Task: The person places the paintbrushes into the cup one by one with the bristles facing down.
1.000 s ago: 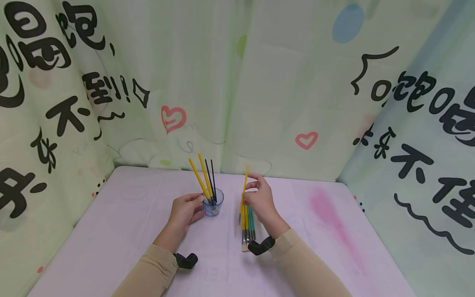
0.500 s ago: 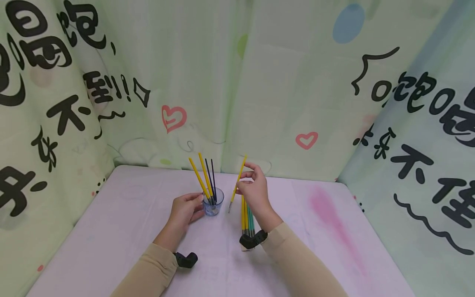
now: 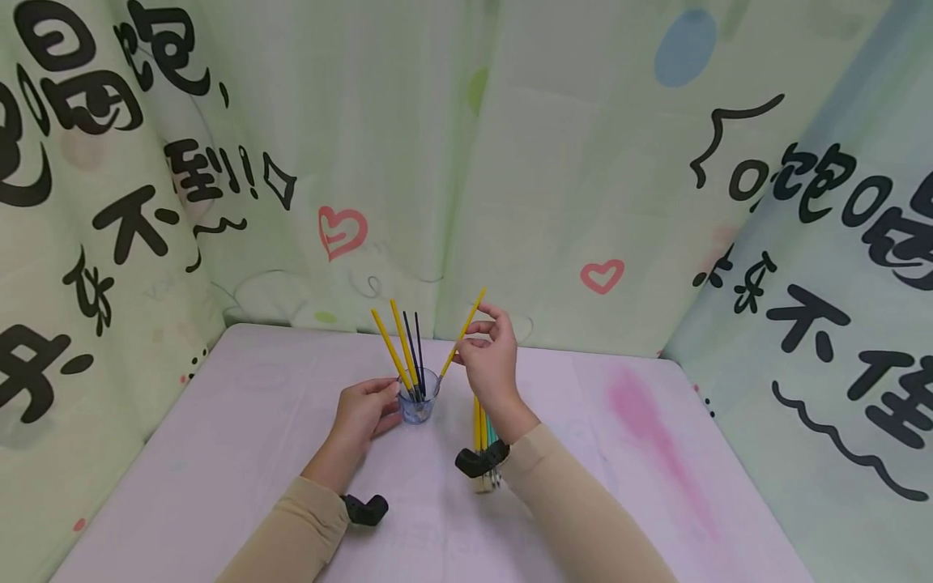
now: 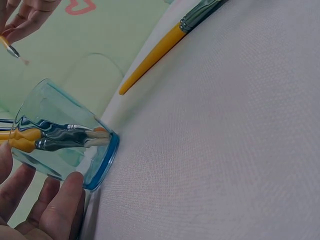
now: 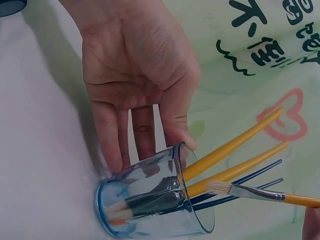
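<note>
A clear bluish cup (image 3: 417, 411) stands on the table, holding two yellow-handled brushes (image 3: 389, 343) and two thin dark ones (image 3: 420, 356), bristles down. My left hand (image 3: 362, 413) grips the cup from its left side, thumb near the rim and fingers around the wall (image 5: 135, 65). My right hand (image 3: 496, 376) pinches another yellow brush (image 3: 472, 314) by its handle, tilted with the tip down and leftward. In the right wrist view its pale bristles (image 5: 219, 188) appear across the cup's mouth; whether they touch the rim, I cannot tell.
Several yellow and green brushes (image 3: 479, 425) lie side by side on the pink-white table (image 3: 240, 453), below my right hand and partly hidden by the black wrist camera (image 3: 481, 461). A printed curtain (image 3: 408, 162) surrounds the table's back and sides.
My right hand has lifted the yellow brush from beside the lying brushes and moved it left to the cup, tilting it. My left hand has stayed at the cup.
</note>
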`<state>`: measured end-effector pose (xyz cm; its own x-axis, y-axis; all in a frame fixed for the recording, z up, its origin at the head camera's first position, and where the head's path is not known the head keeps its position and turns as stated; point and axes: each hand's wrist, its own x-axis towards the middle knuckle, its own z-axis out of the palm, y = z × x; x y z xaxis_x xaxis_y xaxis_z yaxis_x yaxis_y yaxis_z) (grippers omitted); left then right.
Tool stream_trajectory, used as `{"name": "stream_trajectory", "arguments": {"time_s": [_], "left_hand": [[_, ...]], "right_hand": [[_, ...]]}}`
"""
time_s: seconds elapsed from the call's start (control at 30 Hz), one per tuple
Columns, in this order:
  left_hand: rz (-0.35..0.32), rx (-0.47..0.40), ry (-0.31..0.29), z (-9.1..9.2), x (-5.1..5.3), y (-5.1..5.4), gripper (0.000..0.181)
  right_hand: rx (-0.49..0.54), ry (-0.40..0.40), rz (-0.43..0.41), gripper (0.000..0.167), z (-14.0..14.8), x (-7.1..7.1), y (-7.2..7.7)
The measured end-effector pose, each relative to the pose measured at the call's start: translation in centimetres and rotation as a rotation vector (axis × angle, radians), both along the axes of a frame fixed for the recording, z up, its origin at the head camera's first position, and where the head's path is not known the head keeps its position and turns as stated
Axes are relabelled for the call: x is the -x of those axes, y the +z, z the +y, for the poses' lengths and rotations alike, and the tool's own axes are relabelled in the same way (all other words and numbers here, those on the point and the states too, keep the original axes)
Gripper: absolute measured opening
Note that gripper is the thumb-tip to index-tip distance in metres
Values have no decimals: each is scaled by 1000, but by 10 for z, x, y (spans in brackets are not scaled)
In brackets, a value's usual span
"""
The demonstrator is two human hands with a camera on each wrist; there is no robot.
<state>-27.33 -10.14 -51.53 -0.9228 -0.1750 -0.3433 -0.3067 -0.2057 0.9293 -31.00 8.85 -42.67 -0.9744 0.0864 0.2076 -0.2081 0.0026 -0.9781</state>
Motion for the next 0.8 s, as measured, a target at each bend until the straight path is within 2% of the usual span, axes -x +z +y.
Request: {"name": "stream_trajectory", "arguments": {"time_s": [0.23, 0.47, 0.8], "left_hand": [[4, -11, -3, -1, 0, -1, 31], [-2, -12, -4, -1, 0, 2, 31], [-9, -4, -5, -1, -1, 3, 31]], "right_hand": [[7, -18, 26, 66, -8, 7, -7], [-81, 0, 51, 64, -13, 14, -19], [-158, 24, 34, 64, -19, 20, -33]]}}
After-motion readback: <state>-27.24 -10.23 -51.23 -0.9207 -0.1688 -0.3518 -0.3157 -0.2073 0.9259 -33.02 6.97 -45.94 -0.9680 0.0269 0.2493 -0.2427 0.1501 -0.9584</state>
